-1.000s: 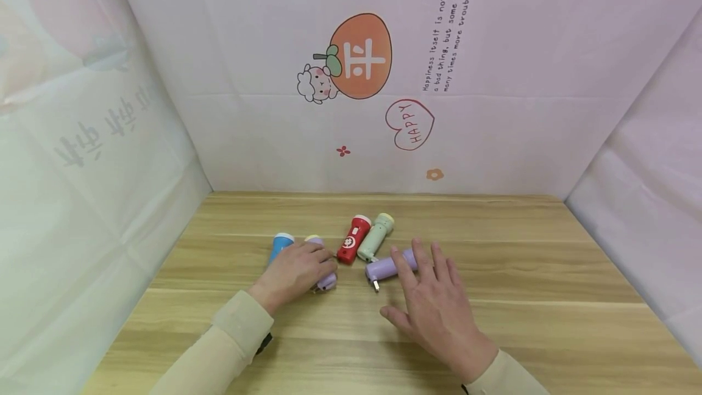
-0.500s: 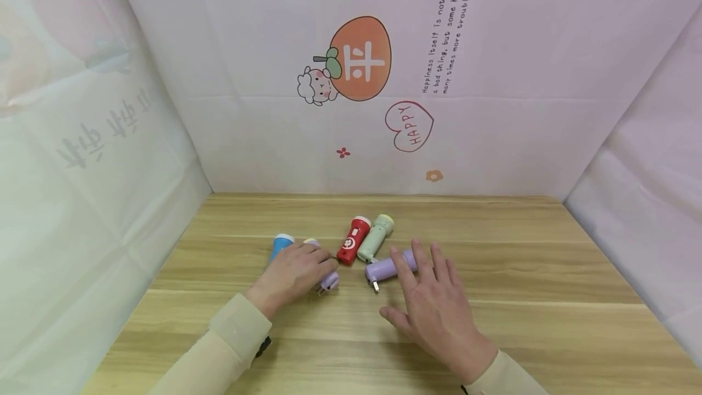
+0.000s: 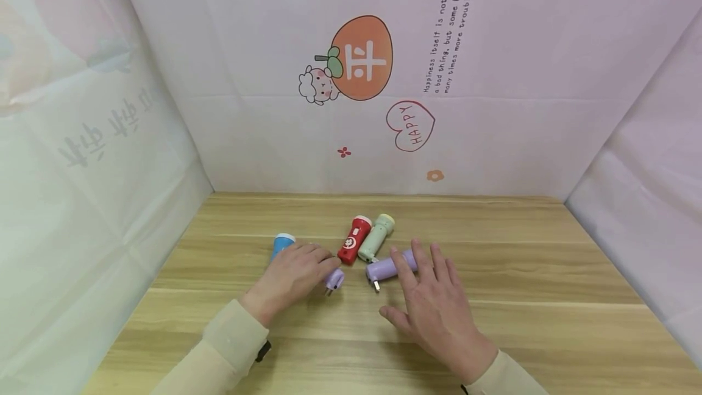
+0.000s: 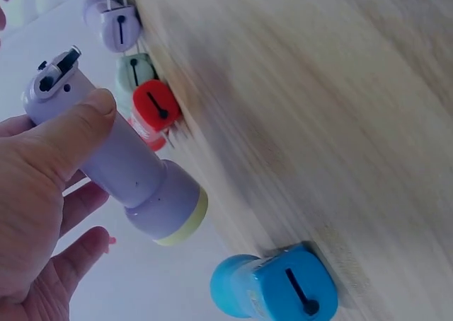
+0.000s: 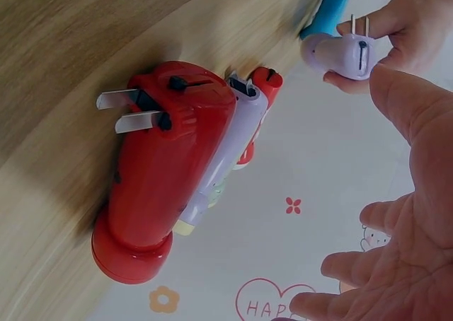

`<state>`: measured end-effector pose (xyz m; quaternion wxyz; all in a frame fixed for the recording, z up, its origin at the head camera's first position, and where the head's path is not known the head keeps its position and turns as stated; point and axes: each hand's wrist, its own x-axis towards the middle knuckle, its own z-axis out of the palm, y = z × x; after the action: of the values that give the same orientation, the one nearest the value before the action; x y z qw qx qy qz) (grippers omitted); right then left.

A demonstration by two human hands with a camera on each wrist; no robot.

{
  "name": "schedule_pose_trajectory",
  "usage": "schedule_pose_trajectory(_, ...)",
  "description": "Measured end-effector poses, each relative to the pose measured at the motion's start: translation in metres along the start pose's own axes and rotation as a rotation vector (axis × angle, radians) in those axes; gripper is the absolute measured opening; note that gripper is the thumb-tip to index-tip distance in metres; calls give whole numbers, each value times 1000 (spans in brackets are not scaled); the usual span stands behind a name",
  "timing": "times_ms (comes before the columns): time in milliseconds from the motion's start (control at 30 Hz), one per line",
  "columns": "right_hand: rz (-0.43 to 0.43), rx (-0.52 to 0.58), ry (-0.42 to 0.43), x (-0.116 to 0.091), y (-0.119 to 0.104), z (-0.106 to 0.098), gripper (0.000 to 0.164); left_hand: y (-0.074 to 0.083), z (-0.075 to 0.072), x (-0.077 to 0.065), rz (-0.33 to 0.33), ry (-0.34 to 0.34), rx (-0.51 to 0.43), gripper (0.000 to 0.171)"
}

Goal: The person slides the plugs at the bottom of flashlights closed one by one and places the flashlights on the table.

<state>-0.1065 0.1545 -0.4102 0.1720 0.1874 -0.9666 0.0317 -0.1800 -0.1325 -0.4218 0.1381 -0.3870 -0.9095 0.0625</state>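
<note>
Lilac flashlight grasped in the left hand, over the wood-grain tabletop.
Thumb and fingers close round its body near the pronged end, leaving the yellow-rimmed head free; a blue flashlight lies just beside that hand. Farther right, a red flashlight and a pale green flashlight lie side by side, near a second lilac flashlight. Beside that, the right hand spreads its fingers, holding nothing, near another red flashlight (visible only from the right wrist).
</note>
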Motion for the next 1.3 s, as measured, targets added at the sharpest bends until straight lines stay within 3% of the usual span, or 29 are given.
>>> schedule_pose_trajectory(267,-13,8,24,1,0,0,97,6,-7,0,-8,27,-58,42)
schedule_pose_trajectory(667,-20,28,31,3,-3,-2,94,16,-10,2,29,118,-37,40)
schedule_pose_trajectory(900,-24,46,37,3,-4,-2,91,23,-12,4,38,133,-58,38)
schedule_pose_trajectory(1300,-90,69,142,6,-7,-2,84,33,-15,6,51,164,-77,35)
